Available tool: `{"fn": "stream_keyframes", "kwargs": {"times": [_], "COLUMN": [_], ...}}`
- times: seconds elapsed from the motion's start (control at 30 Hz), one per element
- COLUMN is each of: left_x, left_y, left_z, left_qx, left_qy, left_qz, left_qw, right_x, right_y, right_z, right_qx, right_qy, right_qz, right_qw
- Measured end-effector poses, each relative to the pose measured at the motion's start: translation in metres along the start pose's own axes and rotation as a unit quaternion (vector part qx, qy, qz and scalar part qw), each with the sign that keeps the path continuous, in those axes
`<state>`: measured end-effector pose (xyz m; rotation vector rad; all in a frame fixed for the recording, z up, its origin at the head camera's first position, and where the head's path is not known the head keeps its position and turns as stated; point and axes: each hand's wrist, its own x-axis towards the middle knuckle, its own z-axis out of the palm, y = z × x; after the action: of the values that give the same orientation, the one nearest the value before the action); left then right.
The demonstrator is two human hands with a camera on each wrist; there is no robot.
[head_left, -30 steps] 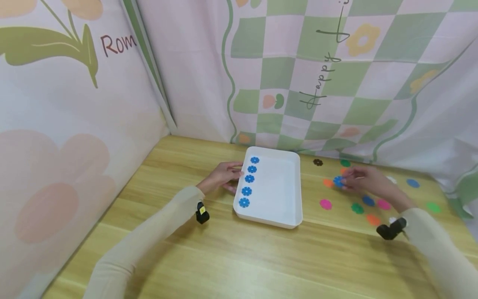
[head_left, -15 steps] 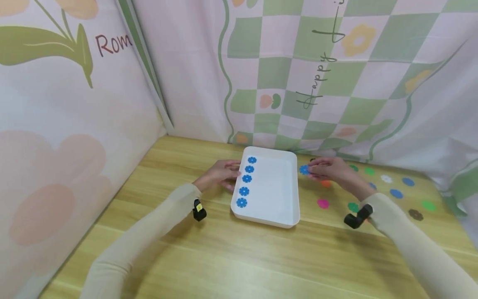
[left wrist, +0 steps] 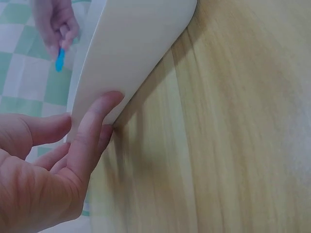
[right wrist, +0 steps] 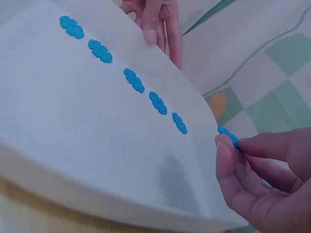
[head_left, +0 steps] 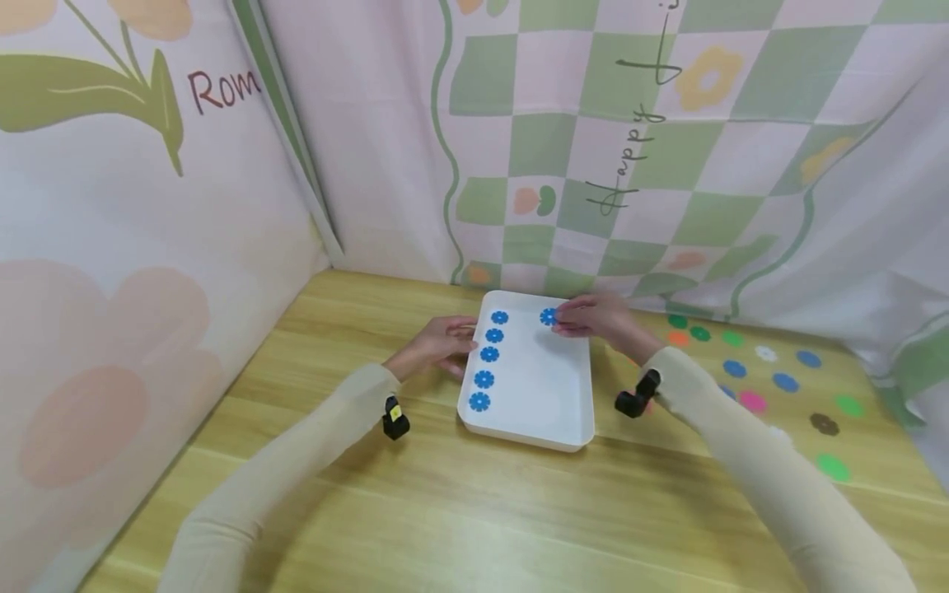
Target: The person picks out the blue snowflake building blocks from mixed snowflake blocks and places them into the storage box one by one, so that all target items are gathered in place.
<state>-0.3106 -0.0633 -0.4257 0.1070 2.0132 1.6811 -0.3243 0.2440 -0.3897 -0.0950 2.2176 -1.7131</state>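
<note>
My right hand [head_left: 596, 319] pinches a blue snowflake building disc [head_left: 549, 317] between thumb and fingertips. It is over the far right corner of a white tray [head_left: 537, 387]; in the right wrist view the pinched disc [right wrist: 228, 137] stands tilted above the tray floor. My left hand [head_left: 437, 344] holds the tray's left wall, with its thumb at the rim and its fingers [left wrist: 90, 128] against the outside. Along the tray's left side several blue discs [head_left: 489, 354] lie flat in a column, apart from one another.
Loose discs in green, orange, pink, white, brown and blue [head_left: 786, 382] lie spread on the wooden table [head_left: 474, 511] right of the tray. A patterned curtain [head_left: 549, 148] hangs close behind the tray, and a printed cloth wall [head_left: 148, 329] rises at left.
My right hand has carried the blue disc left from among the loose discs, past the tray's right rim and over its far right corner. My left hand has stayed at the tray's left wall.
</note>
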Motion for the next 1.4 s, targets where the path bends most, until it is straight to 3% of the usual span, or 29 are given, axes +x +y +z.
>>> {"fn": "stream_keyframes", "kwargs": {"times": [0.2, 0.5, 0.63, 0.8, 1.2, 1.4], "left_x": [0.000, -0.001, -0.002, -0.001, -0.001, -0.002], "left_y": [0.000, 0.000, 0.000, -0.001, -0.001, -0.002], "left_z": [0.000, -0.002, -0.002, -0.003, -0.002, -0.001], "left_qx": [0.002, -0.001, 0.000, 0.002, 0.000, -0.005], "left_qy": [-0.003, -0.004, -0.004, -0.001, -0.002, -0.006], "left_qz": [0.000, -0.001, 0.001, -0.005, -0.003, 0.002], "left_qw": [1.0000, 1.0000, 1.0000, 1.0000, 1.0000, 1.0000], "right_x": [0.018, 0.044, 0.055, 0.060, 0.057, 0.052], "right_y": [0.002, 0.006, 0.009, 0.014, 0.012, 0.008], "right_z": [0.017, 0.040, 0.049, 0.056, 0.050, 0.046], "right_qx": [-0.010, -0.063, -0.057, -0.033, -0.076, -0.103], "right_qy": [0.039, 0.059, 0.091, 0.103, 0.100, 0.066], "right_qz": [0.024, 0.029, 0.029, 0.037, 0.056, 0.051], "right_qw": [0.999, 0.996, 0.994, 0.993, 0.991, 0.991]}}
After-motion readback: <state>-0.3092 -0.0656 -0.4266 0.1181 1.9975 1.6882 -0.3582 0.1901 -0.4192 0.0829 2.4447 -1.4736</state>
